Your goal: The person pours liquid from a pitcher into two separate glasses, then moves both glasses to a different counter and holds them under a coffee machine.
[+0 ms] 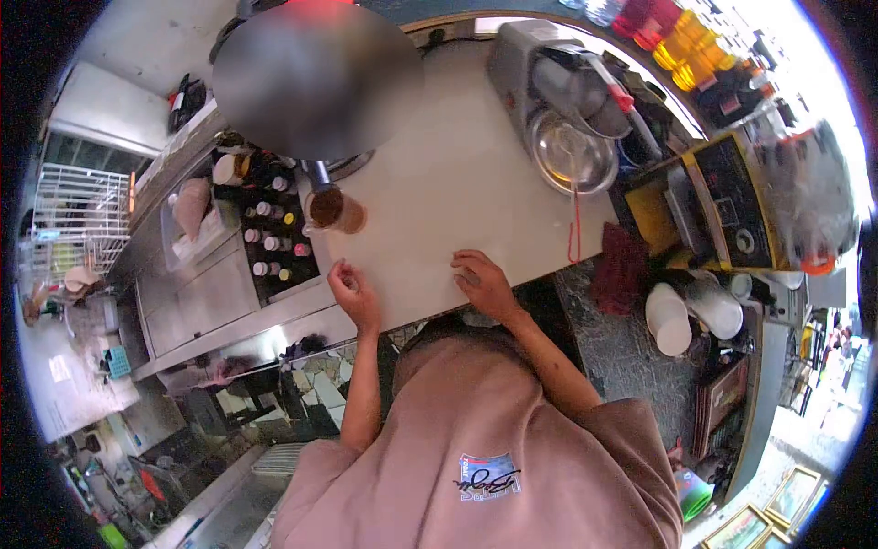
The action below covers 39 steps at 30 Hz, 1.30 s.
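My left hand (354, 297) hovers at or rests on the pale counter (421, 174), near its left front edge. Its fingers are loosely bent with nothing visible in them. Just beyond it stands a clear cup of brown drink (337, 212). A metal piece (317, 174) shows behind the cup, partly hidden by a blurred area. To the right, my right hand (487, 288) lies at the counter's front edge, fingers loosely curved and apart, holding nothing that I can see.
A steel bowl (574, 151) with a red-handled tool stands at the back right. Small capped bottles (270, 238) fill a recess on the left. A dark red cloth (620, 270) hangs on the right, near white cup stacks (669, 320). Coloured bottles (686, 50) line the far edge.
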Motion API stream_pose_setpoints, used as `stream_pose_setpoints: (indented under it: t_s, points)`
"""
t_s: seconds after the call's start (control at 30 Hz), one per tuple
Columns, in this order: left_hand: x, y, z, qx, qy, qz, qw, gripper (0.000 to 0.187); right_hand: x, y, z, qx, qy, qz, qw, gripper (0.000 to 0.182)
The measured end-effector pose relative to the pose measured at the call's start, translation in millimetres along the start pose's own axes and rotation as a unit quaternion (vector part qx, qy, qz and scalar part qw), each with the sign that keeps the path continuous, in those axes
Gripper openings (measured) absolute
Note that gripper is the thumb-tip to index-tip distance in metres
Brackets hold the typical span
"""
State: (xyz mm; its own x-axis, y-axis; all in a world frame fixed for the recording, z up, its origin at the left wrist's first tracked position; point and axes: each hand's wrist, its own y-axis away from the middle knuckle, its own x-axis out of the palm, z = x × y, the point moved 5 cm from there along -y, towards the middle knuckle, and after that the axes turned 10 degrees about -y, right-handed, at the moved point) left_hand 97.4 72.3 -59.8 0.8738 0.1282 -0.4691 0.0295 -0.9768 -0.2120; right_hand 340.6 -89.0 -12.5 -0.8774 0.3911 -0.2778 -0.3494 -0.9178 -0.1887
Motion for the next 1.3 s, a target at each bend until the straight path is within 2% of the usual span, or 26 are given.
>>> stream_pose_setpoints:
  t_s: [0.07, 0.13, 0.2, 0.27, 0.33, 0.4, 0.43, 0.47, 0.53, 0.57, 0.63, 0.67, 0.73, 0.8, 0.87, 0.93, 0.97, 1.0, 1.03, 1.17, 1.23, 1.27, 1.3]
  points:
    - [6, 20, -30, 0.033, -0.035, 0.045, 0.998, 0.027, -30, 33, -2, 0.114, -0.094, -0.042, 0.988, 0.022]
    - [15, 41, -53, 0.068, -0.071, 0.093, 0.991, 0.021, -55, 71, -7, 0.132, -0.062, -0.074, 0.987, 0.02]
    - [32, 66, -81, 0.217, -0.15, 0.164, 0.951, 0.015, -78, 111, -10, 0.152, -0.029, -0.108, 0.982, 0.019]
    - [47, 90, -103, 0.202, -0.161, 0.226, 0.939, 0.016, -103, 157, -19, 0.254, -0.092, -0.205, 0.941, 0.02]
    - [65, 120, -128, 0.301, -0.147, 0.281, 0.899, 0.014, -130, 190, -3, 0.285, -0.05, -0.245, 0.925, 0.019]
    - [79, 146, -151, 0.322, -0.122, 0.339, 0.875, 0.012, -155, 243, -10, 0.322, -0.039, -0.362, 0.874, 0.021]
    - [88, 160, -161, 0.338, -0.102, 0.38, 0.855, 0.01, -168, 261, -6, 0.279, 0.045, -0.394, 0.874, 0.017]
    - [95, 172, -166, 0.343, -0.098, 0.389, 0.849, 0.01, -176, 282, -7, 0.284, 0.046, -0.404, 0.868, 0.017]
    - [110, 204, -175, 0.343, -0.071, 0.481, 0.804, 0.008, -198, 322, 3, 0.283, 0.04, -0.53, 0.798, 0.01]
    - [114, 216, -180, 0.347, -0.069, 0.487, 0.799, 0.008, -208, 344, -8, 0.285, 0.041, -0.537, 0.793, 0.01]
    - [119, 248, -203, 0.398, -0.051, 0.527, 0.749, 0.008, -238, 392, -29, 0.207, 0.103, -0.621, 0.749, 0.015]
    - [124, 261, -210, 0.403, -0.05, 0.532, 0.743, 0.008, -255, 406, -35, 0.209, 0.104, -0.627, 0.743, 0.015]
    - [131, 293, -223, 0.404, -0.019, 0.584, 0.704, 0.01, -291, 425, -46, 0.234, 0.113, -0.655, 0.709, 0.04]
    - [138, 322, -234, 0.403, -0.017, 0.612, 0.68, 0.011, -323, 420, -55, 0.157, 0.032, -0.646, 0.747, 0.071]
    - [145, 344, -244, 0.402, -0.014, 0.641, 0.654, 0.012, -352, 395, -41, 0.164, 0.078, -0.549, 0.816, 0.089]
    - [155, 366, -249, 0.348, -0.019, 0.719, 0.601, 0.015, -364, 358, 0, 0.203, 0.036, -0.489, 0.847, 0.091]
    - [157, 372, -254, 0.351, -0.02, 0.724, 0.594, 0.015, -367, 358, -6, 0.205, 0.035, -0.496, 0.843, 0.091]
    - [160, 376, -258, 0.356, -0.03, 0.726, 0.588, 0.016, -368, 355, -13, 0.192, 0.035, -0.467, 0.862, 0.089]
    - [164, 380, -261, 0.361, -0.04, 0.726, 0.584, 0.017, -369, 353, -18, 0.177, 0.035, -0.436, 0.882, 0.088]
    - [174, 384, -269, 0.321, -0.033, 0.726, 0.607, 0.027, -367, 357, -18, 0.214, 0.077, -0.426, 0.876, 0.082]
    - [174, 387, -284, 0.296, 0.013, 0.718, 0.629, 0.049, -358, 349, 13, 0.235, 0.086, -0.453, 0.856, 0.081]
    - [175, 389, -290, 0.296, 0.013, 0.718, 0.63, 0.049, -350, 350, 11, 0.234, 0.086, -0.453, 0.856, 0.081]
    - [177, 392, -292, 0.284, -0.001, 0.729, 0.623, 0.065, -341, 353, 8, 0.235, 0.12, -0.451, 0.853, 0.08]
